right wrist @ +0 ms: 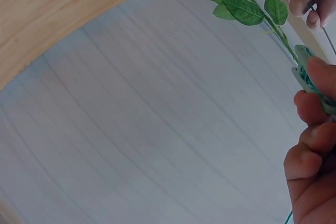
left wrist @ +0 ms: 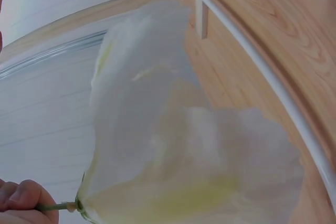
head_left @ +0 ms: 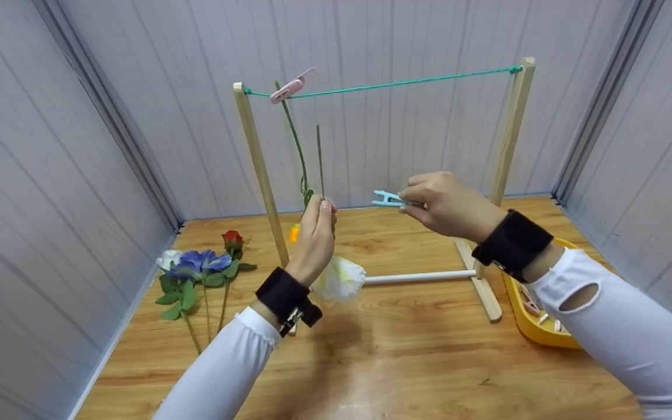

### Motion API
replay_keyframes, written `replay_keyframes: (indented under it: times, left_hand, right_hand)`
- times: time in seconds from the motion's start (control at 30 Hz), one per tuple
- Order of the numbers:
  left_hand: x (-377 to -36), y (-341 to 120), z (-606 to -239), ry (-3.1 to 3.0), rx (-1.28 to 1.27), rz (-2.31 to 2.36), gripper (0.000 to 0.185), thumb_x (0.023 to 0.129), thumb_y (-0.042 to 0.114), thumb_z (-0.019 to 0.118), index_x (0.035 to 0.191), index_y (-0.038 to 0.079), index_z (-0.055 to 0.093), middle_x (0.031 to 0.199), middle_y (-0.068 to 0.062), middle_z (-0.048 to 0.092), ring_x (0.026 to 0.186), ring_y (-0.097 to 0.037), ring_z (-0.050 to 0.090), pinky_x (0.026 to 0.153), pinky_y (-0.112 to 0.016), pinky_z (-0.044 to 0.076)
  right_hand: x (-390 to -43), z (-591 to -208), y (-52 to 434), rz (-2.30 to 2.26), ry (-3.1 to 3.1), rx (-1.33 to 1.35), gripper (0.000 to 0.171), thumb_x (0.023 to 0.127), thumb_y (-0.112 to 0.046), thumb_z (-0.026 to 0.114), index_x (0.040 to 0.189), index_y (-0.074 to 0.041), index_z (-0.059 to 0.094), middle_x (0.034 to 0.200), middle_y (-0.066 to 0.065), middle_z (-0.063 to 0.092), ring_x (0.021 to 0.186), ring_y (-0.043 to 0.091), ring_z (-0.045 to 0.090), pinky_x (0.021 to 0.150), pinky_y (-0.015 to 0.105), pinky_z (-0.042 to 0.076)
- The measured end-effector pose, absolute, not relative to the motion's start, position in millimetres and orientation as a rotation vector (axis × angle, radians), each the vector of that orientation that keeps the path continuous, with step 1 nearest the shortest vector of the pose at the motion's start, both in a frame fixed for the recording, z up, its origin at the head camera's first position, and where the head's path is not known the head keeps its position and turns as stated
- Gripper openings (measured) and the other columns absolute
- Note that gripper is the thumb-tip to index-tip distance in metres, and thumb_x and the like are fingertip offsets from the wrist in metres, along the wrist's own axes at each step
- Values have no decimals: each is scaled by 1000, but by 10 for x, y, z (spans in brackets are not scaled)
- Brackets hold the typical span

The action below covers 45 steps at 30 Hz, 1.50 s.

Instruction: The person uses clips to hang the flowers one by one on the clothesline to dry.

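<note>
My left hand [head_left: 314,236] pinches the thin stem of a white artificial flower [head_left: 340,280], its blossom hanging downward and the bare stem end pointing up. In the left wrist view the pale petals [left wrist: 152,135] fill much of the frame, with a thumb and fingers on the stem close to the bloom. Over to the right, my right hand [head_left: 451,201] pinches a light blue clothespin [head_left: 388,199] between thumb and fingers, its tip toward the left hand. A pink clothespin [head_left: 288,91] grips another flower's stem [head_left: 296,140] on the green line; that orange bloom [head_left: 294,233] hangs behind my left hand.
The green line [head_left: 394,84] runs between two wooden posts [head_left: 511,131], joined low down by a white rod [head_left: 420,277]. Blue flowers [head_left: 196,265], a red rose [head_left: 233,240] and a white bloom [head_left: 169,259] lie at left. A yellow basket [head_left: 537,335] of clothespins stands at right.
</note>
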<state>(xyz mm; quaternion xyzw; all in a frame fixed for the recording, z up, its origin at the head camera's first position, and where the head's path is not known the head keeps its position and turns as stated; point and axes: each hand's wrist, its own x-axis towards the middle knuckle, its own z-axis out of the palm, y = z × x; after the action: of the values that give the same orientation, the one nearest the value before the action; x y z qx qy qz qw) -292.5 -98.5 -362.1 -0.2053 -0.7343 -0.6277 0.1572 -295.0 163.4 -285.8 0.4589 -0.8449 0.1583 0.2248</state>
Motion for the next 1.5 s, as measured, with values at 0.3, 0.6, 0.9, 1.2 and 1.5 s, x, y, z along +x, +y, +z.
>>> replay_keyframes:
  times: [0.3, 0.6, 0.9, 1.2, 1.5]
  left_hand:
    - [-3077, -903, -3478, -2059, -554, -1825, 37, 120, 18, 26, 86, 13, 39, 76, 0, 33, 66, -16, 31, 66, -26, 28]
    - [-3245, -787, -3294, -2057, -585, -1817, 36, 120, 17, 24, 87, 13, 38, 80, -1, 33, 70, -16, 30, 71, -28, 27]
    - [-3398, -724, -3195, -2040, -552, -1867, 35, 120, 17, 21, 89, 13, 37, 82, 0, 33, 72, -15, 29, 72, -28, 27]
    - [-3468, -699, -3197, -2086, -504, -1815, 32, 120, 19, 21, 93, 12, 36, 87, -3, 34, 77, -17, 31, 76, -28, 28]
    - [-3528, -744, -3193, -2091, -463, -1806, 32, 121, 19, 20, 94, 11, 36, 88, -3, 34, 78, -17, 32, 76, -27, 28]
  right_hand:
    - [-3091, -2567, 1440, 500, -2261, 1204, 4, 93, 2, 82, 92, 5, 81, 76, 15, 67, 63, 16, 51, 59, 27, 41]
    - [-3192, -2184, 1262, 628, -2244, 1102, 7, 95, 2, 79, 97, 8, 82, 82, 22, 75, 64, 21, 57, 61, 16, 38]
    - [-3297, -1810, 1114, 580, -2259, 1055, 19, 101, 2, 68, 86, 11, 73, 76, 12, 54, 69, 16, 41, 66, 27, 32]
    - [-3369, -1549, 938, 507, -2350, 979, 22, 108, -2, 60, 111, 14, 75, 98, 22, 61, 88, 29, 46, 82, 35, 35]
    - [-3469, -1388, 768, 422, -2462, 846, 30, 113, -13, 58, 126, 8, 74, 117, 21, 67, 96, 26, 40, 88, 37, 34]
